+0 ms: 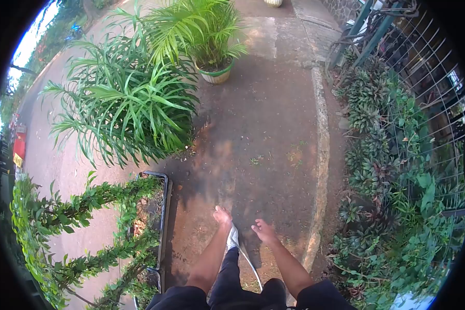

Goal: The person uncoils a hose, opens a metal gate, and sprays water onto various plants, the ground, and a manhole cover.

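My left hand (222,215) is held out low in front of me, its short visible fingers slightly apart and nothing seen in them. Just below and right of it is a white shoe (233,237), at the end of my dark trouser leg (229,268). To the right, my right hand (264,230) is open, with its fingers spread and empty. A thin white cord or hose (251,266) runs from beside the shoe down toward my body. Neither hand visibly touches it.
At left stand a black-edged planter (166,206) with leafy vines and a large bushy plant (134,98). Ahead is a potted palm (214,75). A stone curb (321,129) borders dense plants (369,150) and a wire fence (423,57) at right.
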### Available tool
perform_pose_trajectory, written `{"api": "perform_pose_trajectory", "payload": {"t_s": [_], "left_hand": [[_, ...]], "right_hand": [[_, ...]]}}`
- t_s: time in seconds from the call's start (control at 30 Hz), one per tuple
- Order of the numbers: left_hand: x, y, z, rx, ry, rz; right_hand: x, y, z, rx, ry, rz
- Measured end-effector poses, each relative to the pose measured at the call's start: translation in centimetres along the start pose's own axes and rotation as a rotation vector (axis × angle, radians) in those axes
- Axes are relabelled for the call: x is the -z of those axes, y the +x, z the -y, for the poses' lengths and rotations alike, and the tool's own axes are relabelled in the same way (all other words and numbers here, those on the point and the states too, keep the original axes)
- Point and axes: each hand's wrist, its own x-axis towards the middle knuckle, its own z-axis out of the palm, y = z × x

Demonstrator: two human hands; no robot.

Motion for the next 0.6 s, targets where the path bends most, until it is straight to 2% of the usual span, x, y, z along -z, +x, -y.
{"api": "perform_pose_trajectory", "payload": {"t_s": [0.03, 0.1, 0.17, 0.23, 0.27, 0.33, 0.37, 0.43, 0.47, 0.5, 0.53, 0.57, 0.6], "left_hand": [[-0.4, 0.2, 0.5, 0.003, 0.008, 0.004], [-1.6, -0.6, 0.4, 0.071, -0.035, -0.004], [-3.7, -1.6, 0.3, 0.054, 0.011, -0.055], [-5.5, -2.3, 0.7, 0.040, 0.029, 0.057], [-6.1, -2.2, 1.4, 0.042, 0.034, 0.040], [-8.1, -1.3, 3.4, -0.090, 0.080, 0.116], [-8.7, -2.1, 3.5, -0.097, 0.068, 0.088], [-9.8, -3.8, 2.7, -0.236, 0.301, 0.125], [-10.3, -4.4, 2.8, -0.483, 0.560, 0.003], [-10.3, -4.0, 3.6, -0.480, 0.551, -0.040], [-10.2, -3.7, 4.1, -0.152, 0.271, 0.061], [-11.4, -2.6, 3.6, 0.149, -0.031, 0.181], [-12.5, -4.8, 1.8, 0.128, 0.005, 0.350]], "right_hand": [[0.8, -0.2, 1.0, 0.058, 0.105, -0.024], [2.9, -0.8, 2.5, 0.111, 0.155, -0.035], [4.3, -1.5, 3.1, 0.161, 0.202, -0.027], [5.3, -1.3, 2.9, 0.191, 0.435, -0.023], [5.5, -0.9, 2.9, 0.189, 0.530, 0.007], [5.5, 0.9, 3.6, 0.197, 0.612, 0.041], [5.5, 1.9, 4.1, 0.205, 0.692, 0.065], [5.6, 4.4, 5.7, 0.152, 0.823, 0.204], [5.6, 5.8, 6.3, 0.170, 0.856, 0.300], [6.0, 6.9, 6.9, 0.181, 0.892, 0.399], [6.8, 7.8, 7.3, 0.162, 0.880, 0.535], [7.3, 9.5, 7.2, 0.184, 0.869, 0.560], [7.4, 11.6, 6.2, 0.247, 0.767, 0.556]]}}
